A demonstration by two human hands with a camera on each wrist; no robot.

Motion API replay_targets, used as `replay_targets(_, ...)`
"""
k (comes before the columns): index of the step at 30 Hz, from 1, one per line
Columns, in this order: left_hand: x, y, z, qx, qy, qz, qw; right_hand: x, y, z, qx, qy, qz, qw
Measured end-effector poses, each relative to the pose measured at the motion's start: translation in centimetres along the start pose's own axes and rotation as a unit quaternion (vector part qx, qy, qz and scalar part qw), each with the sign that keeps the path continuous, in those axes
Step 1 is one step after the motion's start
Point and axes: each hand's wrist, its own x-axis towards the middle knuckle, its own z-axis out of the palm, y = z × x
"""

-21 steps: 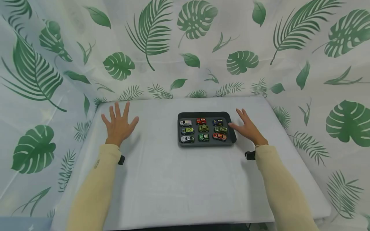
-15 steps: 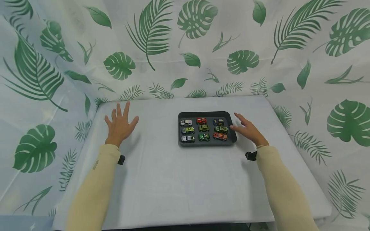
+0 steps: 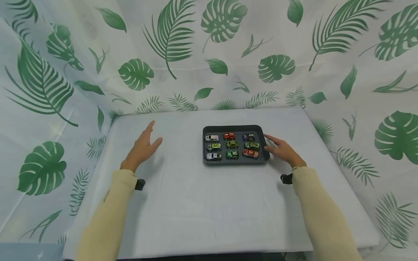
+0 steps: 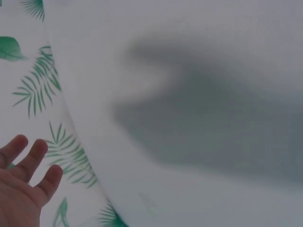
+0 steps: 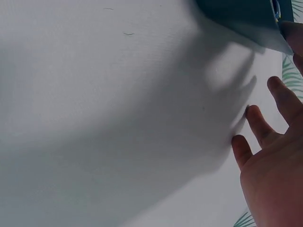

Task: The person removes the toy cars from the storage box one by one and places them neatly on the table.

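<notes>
- Walled on three sides by white curtain printed with green leaves [image 3: 183, 85]; below, white cloth-covered table [image 3: 196, 203].
- Right of centre, toward the far edge: dark grey rectangular tray [image 3: 236, 162] with rounded corners, bearing nine small multicoloured toy cars [image 3: 232, 144] in three rows of three.
- Probable crux: tray just left of the person's right hand [image 3: 282, 150], long axis running side to side, short right end facing that hand.
- Right hand by far the nearer: unclenched, thumb at the rim; cannot tell whether pressing there or merely touching.
- Left hand [image 3: 140, 150] well apart from the tray, across a stretch of white cloth; fingers extended, nothing held.
- Only in the right wrist view: three loosely extended fingers [image 5: 259, 126] outside the tray, not touching it.
- Only in the head view: the cars; in the left wrist view, no tray, just hand, dark shadow [image 4: 203, 104], cloth and curtain.
</notes>
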Motion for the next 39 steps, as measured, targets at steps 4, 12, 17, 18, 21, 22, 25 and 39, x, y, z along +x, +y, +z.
replay_targets(4, 0.5, 1.1, 0.3, -0.023, -0.007, 0.015, 0.9996, 0.1, -0.1, -0.8, -0.008, 0.008, -0.019, 0.9998)
replay_targets(12, 2.6, 3.7, 0.9, -0.029, -0.029, 0.055, 0.9977, 0.4, 0.1, -1.3, 0.008, 0.004, -0.034, 0.9994)
replay_targets(17, 4.2, 5.4, 1.4, -0.021, -0.048, 0.071, 0.9961, 0.1, 0.4, -1.3, 0.019, -0.015, -0.030, 0.9993)
replay_targets(18, 4.4, 5.7, 1.6, -0.020, -0.055, 0.073, 0.9956, 0.1, 0.5, -1.3, 0.019, -0.021, -0.027, 0.9992)
replay_targets(21, 5.1, 6.6, 2.2, -0.020, -0.069, 0.083, 0.9940, 0.0, 0.7, -1.1, 0.017, -0.028, -0.025, 0.9992)
replay_targets(22, 5.3, 6.9, 2.4, -0.020, -0.071, 0.088, 0.9933, 0.0, 0.8, -1.0, 0.015, -0.027, -0.028, 0.9991)
replay_targets(25, 5.9, 7.6, 3.2, -0.018, -0.076, 0.101, 0.9918, -0.2, 1.1, -0.9, 0.018, -0.024, -0.021, 0.9993)
replay_targets(39, 9.5, 10.4, 6.5, 0.047, -0.125, 0.140, 0.9811, 0.5, 3.0, -0.7, 0.021, -0.019, -0.027, 0.9992)
